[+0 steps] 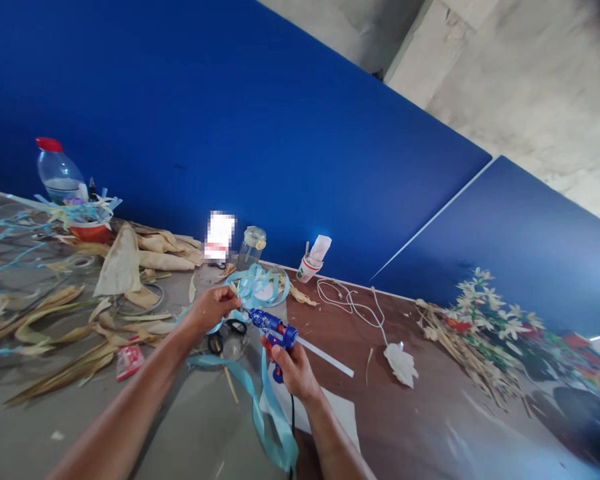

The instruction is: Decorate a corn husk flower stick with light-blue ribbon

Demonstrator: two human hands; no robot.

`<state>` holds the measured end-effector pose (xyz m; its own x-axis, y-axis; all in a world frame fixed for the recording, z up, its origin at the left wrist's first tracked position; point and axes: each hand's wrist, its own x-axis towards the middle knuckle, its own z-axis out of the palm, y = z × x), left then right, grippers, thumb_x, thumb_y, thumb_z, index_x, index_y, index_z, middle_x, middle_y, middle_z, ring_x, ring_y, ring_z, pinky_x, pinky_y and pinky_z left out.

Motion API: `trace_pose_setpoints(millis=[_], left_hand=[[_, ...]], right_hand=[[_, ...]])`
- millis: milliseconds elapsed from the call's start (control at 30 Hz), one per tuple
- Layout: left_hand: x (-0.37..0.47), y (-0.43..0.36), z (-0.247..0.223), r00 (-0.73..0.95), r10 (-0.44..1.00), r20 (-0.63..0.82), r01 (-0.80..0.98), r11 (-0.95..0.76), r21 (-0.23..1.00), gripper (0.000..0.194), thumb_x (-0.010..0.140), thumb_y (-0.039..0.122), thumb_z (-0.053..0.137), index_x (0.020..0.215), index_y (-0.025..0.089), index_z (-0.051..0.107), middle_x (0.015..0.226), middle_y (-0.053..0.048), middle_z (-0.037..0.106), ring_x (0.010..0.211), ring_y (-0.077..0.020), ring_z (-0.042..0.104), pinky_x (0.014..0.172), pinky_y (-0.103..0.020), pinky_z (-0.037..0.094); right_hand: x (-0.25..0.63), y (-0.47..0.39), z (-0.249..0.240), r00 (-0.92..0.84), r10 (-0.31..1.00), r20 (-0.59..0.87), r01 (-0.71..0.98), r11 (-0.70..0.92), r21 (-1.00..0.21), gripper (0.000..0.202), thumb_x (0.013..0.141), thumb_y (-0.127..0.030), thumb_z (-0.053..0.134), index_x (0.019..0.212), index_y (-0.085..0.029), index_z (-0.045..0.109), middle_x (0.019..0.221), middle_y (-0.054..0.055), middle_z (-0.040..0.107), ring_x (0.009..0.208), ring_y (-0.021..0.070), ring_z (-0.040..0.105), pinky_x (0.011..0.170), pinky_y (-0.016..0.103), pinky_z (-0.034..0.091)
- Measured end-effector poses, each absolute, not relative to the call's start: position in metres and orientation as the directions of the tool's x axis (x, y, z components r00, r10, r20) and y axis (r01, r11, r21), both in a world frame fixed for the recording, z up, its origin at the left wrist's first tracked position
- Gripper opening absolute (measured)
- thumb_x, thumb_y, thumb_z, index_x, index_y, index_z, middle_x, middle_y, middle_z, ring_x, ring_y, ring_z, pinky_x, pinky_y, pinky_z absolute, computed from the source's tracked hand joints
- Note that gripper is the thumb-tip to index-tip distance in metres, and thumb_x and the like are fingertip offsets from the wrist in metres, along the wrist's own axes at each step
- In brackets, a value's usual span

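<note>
A blue glue gun (273,330) is gripped in my right hand (293,370), its nozzle pointing up and left. A long white glue stick (327,357) sticks out of its back end. My left hand (217,307) is closed in a pinch just beside the nozzle, on a small pale piece (237,290) that is hard to make out. Light blue ribbon (257,283) lies in loops behind the hands, and another length (275,433) runs down in front of them. Black scissors (217,341) lie under my left wrist.
Dried husks (80,330) and a red packet (129,360) lie left. Along the blue partition (280,133) stand a bottle (60,173), a glass jar (253,245) and a paper cup (310,267). A white cable (350,303), white flower (401,365) and flower bundle (485,327) lie right.
</note>
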<state>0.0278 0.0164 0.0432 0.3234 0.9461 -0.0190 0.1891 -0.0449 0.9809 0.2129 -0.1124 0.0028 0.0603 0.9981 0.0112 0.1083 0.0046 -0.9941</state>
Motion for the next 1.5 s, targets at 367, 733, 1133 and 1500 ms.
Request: trace_pose_setpoints(millis=[367, 733, 1133, 1500], left_hand=[[0.029, 0.018, 0.040, 0.346, 0.938, -0.028, 0.176, -0.036, 0.984, 0.029, 0.058, 0.045, 0.061, 0.057, 0.017, 0.055, 0.042, 0.006, 0.044, 0.042, -0.0085, 0.037, 0.044, -0.022, 0.027], [0.027, 0.018, 0.040, 0.322, 0.946, -0.029, 0.164, -0.026, 0.986, 0.029, 0.058, 0.045, 0.063, 0.057, 0.016, 0.056, 0.042, 0.006, 0.044, 0.041, -0.0078, 0.037, 0.044, -0.021, 0.028], [0.026, 0.021, 0.037, 0.328, 0.945, -0.003, 0.163, -0.053, 0.985, 0.027, 0.059, 0.042, 0.063, 0.056, 0.016, 0.057, 0.043, 0.005, 0.045, 0.042, -0.0081, 0.038, 0.044, -0.022, 0.029], [0.027, 0.017, 0.043, 0.333, 0.942, -0.042, 0.181, -0.020, 0.983, 0.026, 0.058, 0.042, 0.063, 0.056, 0.016, 0.057, 0.042, 0.006, 0.043, 0.041, -0.0079, 0.036, 0.042, -0.021, 0.028]], right_hand=[[0.213, -0.112, -0.001, 0.062, 0.997, 0.034, 0.169, 0.023, -0.985, 0.059, 0.078, -0.064, 0.052, 0.105, -0.013, 0.066, 0.067, 0.004, 0.057, 0.058, 0.0117, 0.047, 0.052, 0.023, 0.042], [0.213, -0.115, 0.001, 0.022, 0.999, 0.040, 0.292, 0.032, -0.956, 0.055, 0.081, -0.062, 0.047, 0.101, -0.014, 0.066, 0.066, 0.003, 0.054, 0.055, 0.0109, 0.042, 0.049, 0.022, 0.038], [0.214, -0.119, 0.010, 0.047, 0.999, 0.025, 0.269, 0.011, -0.963, 0.059, 0.078, -0.065, 0.046, 0.100, -0.014, 0.066, 0.066, 0.003, 0.052, 0.052, 0.0096, 0.039, 0.046, 0.022, 0.036], [0.208, -0.118, 0.016, 0.021, 0.999, 0.037, 0.333, 0.028, -0.942, 0.053, 0.081, -0.060, 0.047, 0.099, -0.013, 0.064, 0.061, -0.001, 0.046, 0.049, 0.0078, 0.035, 0.044, 0.020, 0.033]])
